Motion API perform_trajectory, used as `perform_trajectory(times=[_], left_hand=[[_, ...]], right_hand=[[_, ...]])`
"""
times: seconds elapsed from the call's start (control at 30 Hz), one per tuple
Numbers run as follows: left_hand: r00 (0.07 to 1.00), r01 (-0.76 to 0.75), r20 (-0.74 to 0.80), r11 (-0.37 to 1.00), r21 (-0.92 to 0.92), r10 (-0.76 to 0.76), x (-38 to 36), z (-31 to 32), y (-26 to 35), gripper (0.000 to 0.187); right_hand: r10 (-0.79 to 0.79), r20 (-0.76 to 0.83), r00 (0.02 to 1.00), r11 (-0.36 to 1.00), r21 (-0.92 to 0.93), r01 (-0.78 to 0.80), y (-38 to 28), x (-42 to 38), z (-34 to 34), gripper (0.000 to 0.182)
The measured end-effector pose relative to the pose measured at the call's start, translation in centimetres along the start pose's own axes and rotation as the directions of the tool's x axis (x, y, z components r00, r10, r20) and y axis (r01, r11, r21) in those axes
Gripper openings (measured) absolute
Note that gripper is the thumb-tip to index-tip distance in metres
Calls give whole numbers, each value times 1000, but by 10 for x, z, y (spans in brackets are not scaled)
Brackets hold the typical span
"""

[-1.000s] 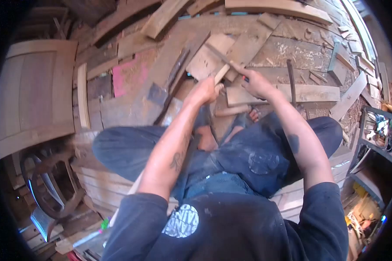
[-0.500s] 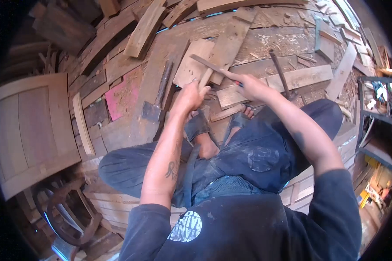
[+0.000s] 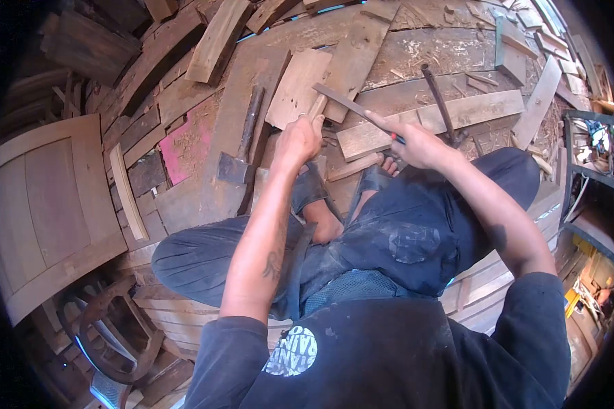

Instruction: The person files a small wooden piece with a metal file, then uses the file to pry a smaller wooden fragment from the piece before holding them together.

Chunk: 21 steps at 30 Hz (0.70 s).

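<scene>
My left hand [image 3: 298, 142] is closed around a small strip of wood [image 3: 318, 105], whose far end sticks out past my fingers. In my right hand [image 3: 417, 143] is a flat metal file [image 3: 342, 101] with a red and black handle. The file's blade crosses over the tip of the strip; whether they touch is hard to tell. Beneath both lies a pale wooden board [image 3: 299, 85]. Both hands are held in front of my sandalled feet.
A hatchet-like tool [image 3: 235, 168] lies left of my hands. A dark long-handled tool [image 3: 438, 99] is at the right, across a plank [image 3: 471, 117]. Several offcuts and shavings litter the floor. A panelled wooden door [image 3: 54, 204] is at far left, a metal shelf [image 3: 593, 184] at far right.
My right hand and the file have shifted back to the right and slightly down, so less of the blade extends past the strip. My left hand still grips the strip.
</scene>
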State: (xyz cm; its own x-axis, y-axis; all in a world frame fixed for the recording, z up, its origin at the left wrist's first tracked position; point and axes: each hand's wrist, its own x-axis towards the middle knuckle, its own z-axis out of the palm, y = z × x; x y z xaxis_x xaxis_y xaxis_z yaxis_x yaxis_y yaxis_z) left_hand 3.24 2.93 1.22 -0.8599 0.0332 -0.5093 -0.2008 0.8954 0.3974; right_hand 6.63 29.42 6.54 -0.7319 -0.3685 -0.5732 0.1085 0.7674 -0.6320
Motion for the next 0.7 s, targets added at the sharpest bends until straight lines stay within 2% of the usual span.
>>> perform_trajectory(times=[0.07, 0.13, 0.23, 0.27, 0.37, 0.43, 0.5, 0.67, 0.7], left_hand=[[999, 24, 30, 998, -53, -22, 2, 4, -3, 64], [999, 13, 32, 996, -89, -11, 4, 0, -2, 67], [996, -49, 73, 996, -77, 55, 8, -8, -8, 68], [997, -64, 28, 995, -72, 66, 7, -5, -9, 64], [980, -181, -102, 975, -126, 169, 18, 5, -25, 63], [973, -214, -116, 965, -150, 198, 22, 3, -30, 64], [987, -159, -17, 975, -154, 159, 27, -3, -32, 67], [993, -80, 71, 973, -218, 98, 24, -11, -29, 68], [994, -57, 81, 974, -220, 76, 26, -13, -30, 68]], right_hand=[[-32, -34, 999, 999, -3, 32, -11, 29, 8, 82], [-210, -148, 966, 975, -108, 195, -7, 79, 17, 82], [-171, -74, 982, 980, -112, 162, -16, 107, 6, 83], [-233, -100, 967, 968, -124, 220, -5, 110, 9, 83], [-229, -86, 970, 963, -163, 213, 9, 72, 6, 81], [-221, -83, 972, 969, -129, 209, 19, 33, 4, 80], [-210, -60, 976, 974, -95, 204, 21, 21, 0, 79], [-94, 6, 996, 990, -102, 94, -8, 44, -5, 81], [-170, -43, 985, 982, -86, 166, -9, 62, 0, 81]])
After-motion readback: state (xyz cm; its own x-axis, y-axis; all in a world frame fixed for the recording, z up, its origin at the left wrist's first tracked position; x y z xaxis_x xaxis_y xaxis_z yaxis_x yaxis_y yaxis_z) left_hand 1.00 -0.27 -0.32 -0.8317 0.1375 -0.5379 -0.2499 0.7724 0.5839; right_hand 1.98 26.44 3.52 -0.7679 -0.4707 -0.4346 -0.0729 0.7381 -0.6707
